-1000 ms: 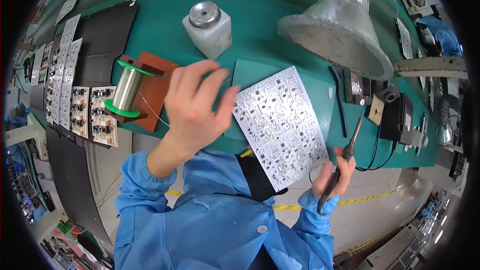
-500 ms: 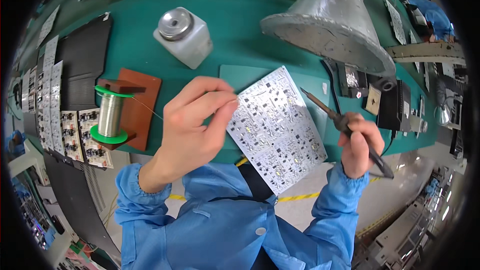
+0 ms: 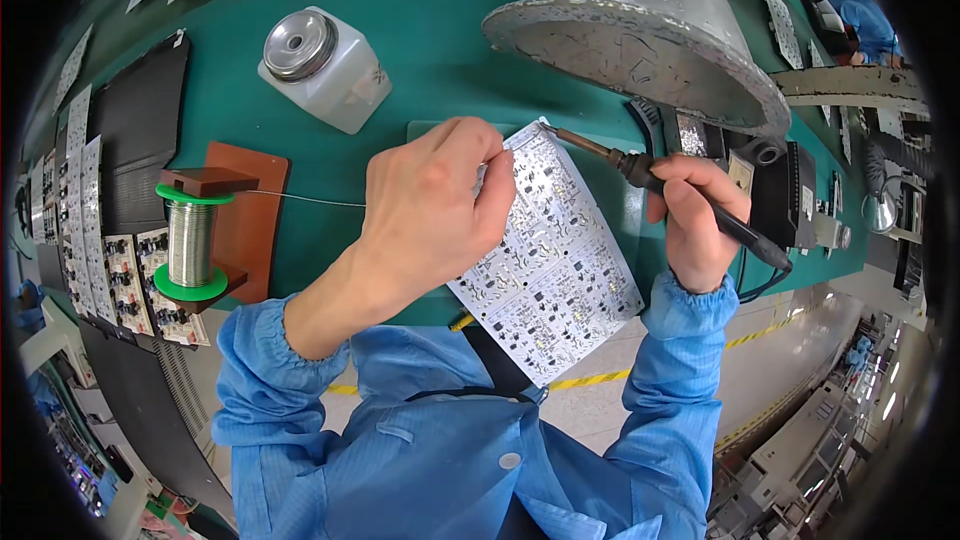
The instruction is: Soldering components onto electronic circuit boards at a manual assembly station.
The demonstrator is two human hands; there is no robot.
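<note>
A white circuit board [image 3: 545, 270] dotted with small dark parts lies tilted in front of me, its near corner jutting past the table edge. Over its left side, my left hand [image 3: 435, 195] pinches a thin solder wire [image 3: 312, 201]; the fingers hide the wire's end. That wire runs back to a solder spool [image 3: 190, 245] with green flanges on a brown stand [image 3: 248, 230]. My right hand [image 3: 700, 220] is closed round the handle of a soldering iron [image 3: 637, 169]. The iron's tip is at the board's far corner; whether it touches cannot be made out.
A white square bottle [image 3: 345, 80] with a metal lid stands beyond my left hand. A large metal hood [image 3: 640, 50] hangs over the far right. At left are black trays [image 3: 150, 130] and more boards [image 3: 125, 280]. Dark boxes [image 3: 785, 200] stand right of the iron.
My right hand has moved up and brought the iron's tip to the board's far corner. My left hand has shifted right and upward over the board, and the solder wire is now stretched straighter.
</note>
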